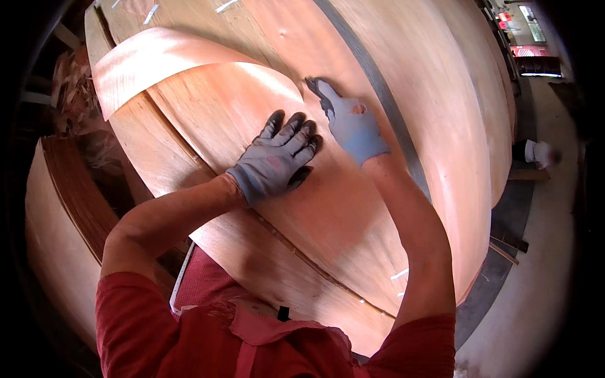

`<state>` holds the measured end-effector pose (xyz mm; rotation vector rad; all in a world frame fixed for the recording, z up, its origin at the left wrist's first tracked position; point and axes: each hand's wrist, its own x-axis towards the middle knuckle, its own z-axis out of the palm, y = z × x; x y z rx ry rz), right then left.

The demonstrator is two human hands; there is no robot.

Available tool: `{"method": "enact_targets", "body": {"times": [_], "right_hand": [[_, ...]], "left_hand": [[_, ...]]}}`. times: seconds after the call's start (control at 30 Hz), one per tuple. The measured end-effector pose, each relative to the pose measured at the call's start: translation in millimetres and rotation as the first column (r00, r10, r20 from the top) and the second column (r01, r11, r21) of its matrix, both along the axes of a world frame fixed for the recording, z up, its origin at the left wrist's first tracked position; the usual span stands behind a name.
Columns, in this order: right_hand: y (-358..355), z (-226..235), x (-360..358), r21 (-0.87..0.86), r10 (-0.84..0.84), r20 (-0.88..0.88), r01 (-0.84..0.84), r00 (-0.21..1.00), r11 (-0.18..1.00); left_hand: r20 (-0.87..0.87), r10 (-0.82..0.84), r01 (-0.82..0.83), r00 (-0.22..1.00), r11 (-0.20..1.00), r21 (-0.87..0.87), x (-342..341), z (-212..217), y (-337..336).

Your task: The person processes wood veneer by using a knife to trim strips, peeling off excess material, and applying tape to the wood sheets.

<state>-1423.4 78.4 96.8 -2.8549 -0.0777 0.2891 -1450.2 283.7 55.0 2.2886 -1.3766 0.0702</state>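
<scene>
Both gloved hands, the left hand (277, 157) and right hand (350, 120), lie open and flat, side by side on the veneer sheet (328, 208). Pressing seems to keep it flat on the stack (454, 126). Its far corner (157, 63) curls up.

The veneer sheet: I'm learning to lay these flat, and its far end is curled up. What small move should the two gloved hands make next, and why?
Probably slide the left hand up toward the lifted curl of the veneer sheet, pressing as it goes. Both hands lie flat on the sheet's near part, the right hand beside the curl's edge, while the far-left end arches clear of the stack below.
</scene>
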Motion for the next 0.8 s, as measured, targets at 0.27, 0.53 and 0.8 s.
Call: {"method": "enact_targets", "body": {"times": [0.27, 0.53, 0.8], "right_hand": [[-48, -3, -99, 0.055, -0.075, 0.042, 0.073, 0.996, 0.996], [-57, 1, -136, -0.203, -0.002, 0.055, 0.014, 0.998, 0.979], [-123, 11, -207, -0.11, -0.065, -0.068, 0.057, 0.996, 0.992]], "left_hand": [[0.015, 0.036, -0.035, 0.999, 0.999, -0.026, 0, 4, 1], [-0.055, 0.081, -0.092, 0.995, 0.969, -0.228, 20, -4, -95], [0.187, 0.091, -0.089, 0.978, 0.996, -0.019, 9, -11, -110]]}}
